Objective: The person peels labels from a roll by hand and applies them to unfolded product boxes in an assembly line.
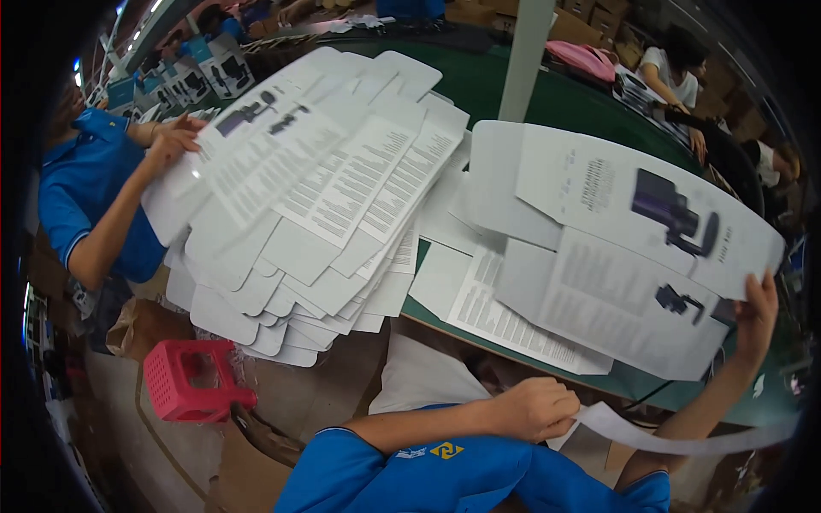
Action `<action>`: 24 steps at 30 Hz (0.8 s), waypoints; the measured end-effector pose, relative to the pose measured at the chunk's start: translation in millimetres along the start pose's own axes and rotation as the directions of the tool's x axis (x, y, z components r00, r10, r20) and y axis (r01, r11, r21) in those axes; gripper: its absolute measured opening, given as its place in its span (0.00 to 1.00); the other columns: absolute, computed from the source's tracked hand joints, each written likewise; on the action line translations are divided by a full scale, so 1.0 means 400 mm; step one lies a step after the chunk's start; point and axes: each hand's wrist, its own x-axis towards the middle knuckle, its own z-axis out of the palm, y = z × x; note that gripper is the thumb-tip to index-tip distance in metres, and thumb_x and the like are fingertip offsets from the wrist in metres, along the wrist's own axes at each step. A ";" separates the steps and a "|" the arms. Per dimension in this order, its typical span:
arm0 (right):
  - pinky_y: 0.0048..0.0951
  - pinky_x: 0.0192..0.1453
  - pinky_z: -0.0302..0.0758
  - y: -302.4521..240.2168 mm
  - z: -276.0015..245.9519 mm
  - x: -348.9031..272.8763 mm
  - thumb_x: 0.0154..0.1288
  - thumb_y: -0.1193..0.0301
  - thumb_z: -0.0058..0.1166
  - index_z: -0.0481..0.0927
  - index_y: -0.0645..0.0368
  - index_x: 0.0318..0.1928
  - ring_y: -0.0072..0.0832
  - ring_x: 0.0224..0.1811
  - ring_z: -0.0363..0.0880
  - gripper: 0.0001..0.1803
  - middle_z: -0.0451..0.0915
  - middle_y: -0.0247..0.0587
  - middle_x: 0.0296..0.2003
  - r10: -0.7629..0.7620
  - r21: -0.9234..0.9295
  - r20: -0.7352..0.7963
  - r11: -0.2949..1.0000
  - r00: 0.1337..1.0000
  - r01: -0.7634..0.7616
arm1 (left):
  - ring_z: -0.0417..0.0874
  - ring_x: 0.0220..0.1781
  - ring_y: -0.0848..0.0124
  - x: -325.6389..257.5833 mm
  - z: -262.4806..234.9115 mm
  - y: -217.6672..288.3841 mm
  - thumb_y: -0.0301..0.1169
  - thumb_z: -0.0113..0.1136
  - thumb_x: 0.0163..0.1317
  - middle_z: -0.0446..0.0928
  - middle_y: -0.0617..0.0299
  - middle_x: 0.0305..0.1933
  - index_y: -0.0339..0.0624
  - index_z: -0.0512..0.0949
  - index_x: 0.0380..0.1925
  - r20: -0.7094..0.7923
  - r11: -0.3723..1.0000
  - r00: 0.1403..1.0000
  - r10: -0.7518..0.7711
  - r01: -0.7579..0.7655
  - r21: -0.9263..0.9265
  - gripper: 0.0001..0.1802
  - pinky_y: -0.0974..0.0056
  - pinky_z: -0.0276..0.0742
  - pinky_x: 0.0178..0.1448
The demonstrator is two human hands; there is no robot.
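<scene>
My left hand (537,409) is closed in front of my chest, pinching the end of a white strip (684,440) that curves off to the right. At the right, my right hand (756,312) grips the edge of a flat, unfolded printed carton (590,244), with pictures of a dark microphone on it. This carton lies tilted over other flat cartons (505,312) on the green table. To the left is a large fanned pile of flat white cartons (342,197), overhanging the table's near edge. My fingertips on the carton show only in part.
A co-worker in a blue shirt (98,192) has both hands at the pile's left side. A pink plastic stool (192,380) stands on the floor at the left. Behind the cartons, a pale post (526,64) rises from the green table (466,77). Another person (671,73) sits across it.
</scene>
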 end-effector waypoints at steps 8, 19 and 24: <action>0.12 0.23 0.64 -0.162 0.397 0.072 0.68 0.70 0.56 0.72 0.65 0.60 0.09 0.23 0.71 0.22 0.80 0.29 0.32 -0.228 0.214 0.229 0.960 0.946 0.180 | 0.81 0.32 0.59 -0.017 0.014 -0.010 0.22 0.63 0.51 0.80 0.54 0.32 0.35 0.78 0.30 0.054 0.999 0.998 0.034 -0.035 0.015 0.06 0.62 0.76 0.36; 0.24 0.40 0.78 -0.354 1.143 0.247 0.63 0.64 0.65 0.79 0.69 0.54 0.21 0.34 0.81 0.24 0.84 0.40 0.37 -0.611 0.369 0.357 0.787 0.706 0.495 | 0.83 0.35 0.57 -0.005 -0.103 0.013 0.24 0.61 0.54 0.82 0.56 0.36 0.39 0.80 0.33 -0.052 0.988 0.998 -0.031 0.038 0.149 0.06 0.59 0.80 0.40; 0.38 0.69 0.67 -0.147 1.214 0.344 0.61 0.63 0.63 0.66 0.64 0.69 0.45 0.67 0.69 0.38 0.67 0.56 0.67 -0.513 -0.176 0.505 0.726 0.694 0.664 | 0.82 0.34 0.56 -0.014 -0.144 0.021 0.26 0.59 0.56 0.81 0.55 0.35 0.38 0.80 0.35 -0.092 0.971 0.995 -0.047 0.067 0.228 0.07 0.56 0.79 0.40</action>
